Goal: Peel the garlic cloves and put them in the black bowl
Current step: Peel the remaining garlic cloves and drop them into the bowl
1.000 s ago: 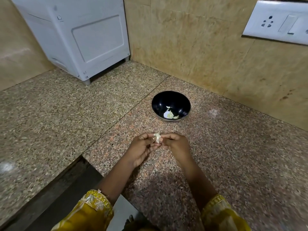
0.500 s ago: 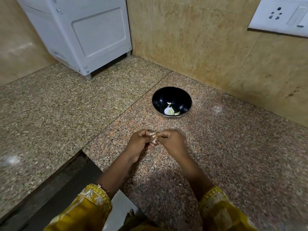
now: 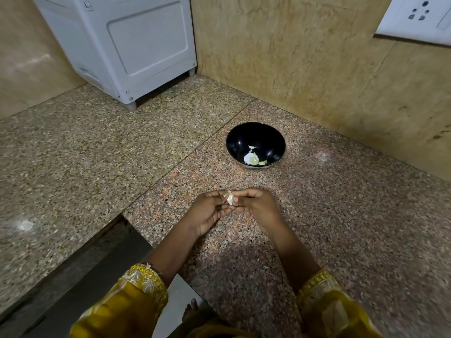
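Peeling | left hand (image 3: 207, 211) and right hand (image 3: 256, 203) are pinching one garlic clove (image 3: 230, 198) between them, working its skin | black bowl (image 3: 255, 145) is waiting toward the bench's back corner

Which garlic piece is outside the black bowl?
The garlic clove pinched between the left hand and right hand, in front of the black bowl; the other pale pieces lie inside it.

Speckled granite counter (image 3: 97, 154) meets tan stone walls (image 3: 292, 57) — white appliance (image 3: 127, 45) in the corner, switch plate (image 3: 419, 18) right.
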